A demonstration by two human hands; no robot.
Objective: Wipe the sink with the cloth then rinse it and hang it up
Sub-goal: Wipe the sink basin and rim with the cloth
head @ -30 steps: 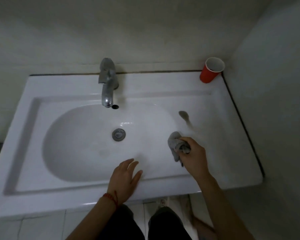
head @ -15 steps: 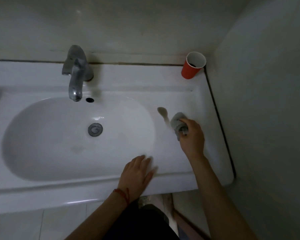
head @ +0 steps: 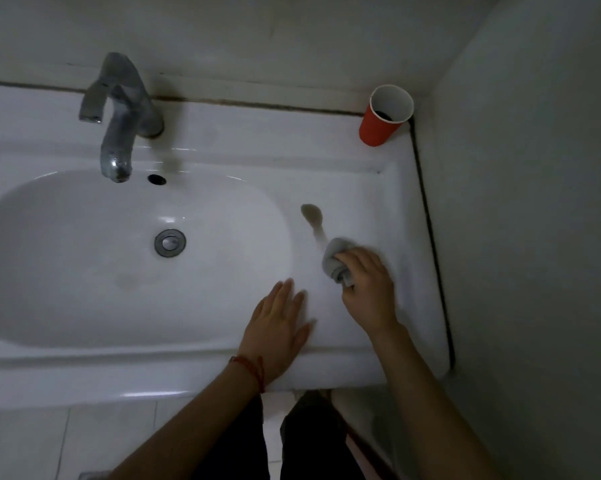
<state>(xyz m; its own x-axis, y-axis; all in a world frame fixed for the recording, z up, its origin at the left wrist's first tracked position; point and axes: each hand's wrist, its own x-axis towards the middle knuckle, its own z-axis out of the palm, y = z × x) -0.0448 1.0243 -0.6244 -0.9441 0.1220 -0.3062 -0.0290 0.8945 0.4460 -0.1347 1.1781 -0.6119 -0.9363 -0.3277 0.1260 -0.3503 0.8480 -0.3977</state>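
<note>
A white sink [head: 223, 143] fills the view, its oval bowl holding a metal drain [head: 170, 242]. My right hand [head: 368, 289] grips a bunched grey cloth [head: 335, 259] and presses it on the flat ledge right of the bowl. A grey smear [head: 313, 216] runs on the ledge just beyond the cloth. My left hand [head: 278, 332] lies flat, fingers straight, on the front rim near the bowl's right end.
A metal tap [head: 119, 112] stands at the back over the bowl, with an overflow hole [head: 156, 179] below it. A red paper cup [head: 384, 116] sits in the back right corner. A wall [head: 534, 237] closes the right side. Floor tiles show below the front edge.
My right hand slid the cloth along the right ledge, away to the smear and back toward me. The left hand stayed flat on the front rim. The view shifted right.
</note>
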